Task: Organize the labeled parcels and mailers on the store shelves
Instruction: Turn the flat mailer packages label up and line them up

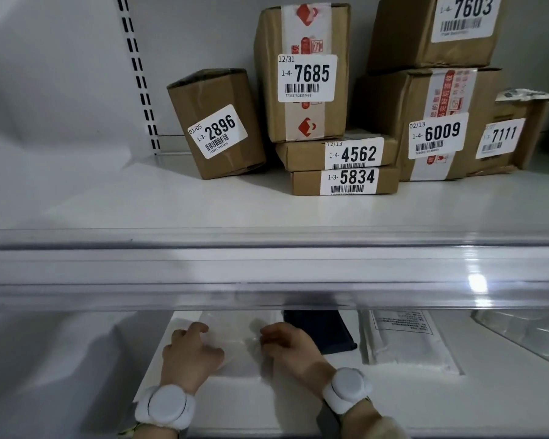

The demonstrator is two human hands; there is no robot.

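On the lower shelf, my left hand (189,353) and my right hand (290,348) both grip a white plastic mailer (238,343) that lies flat, fingers curled on its far part. A dark mailer (320,331) lies just right of it, partly under my right hand. Further right rests another white mailer (406,340) with a printed label. On the upper shelf stand brown boxes: box 2896 (216,125) tilted, box 7685 (305,74) upright on the flat boxes 4562 (336,153) and 5834 (346,182).
Boxes 6009 (431,128), 7111 (507,137) and 7603 (441,30) are stacked at the upper right. A clear shelf-edge strip (267,270) hides the back of the lower shelf. A shiny clear bag (526,334) lies far right. A slotted upright (138,74) stands at the back left.
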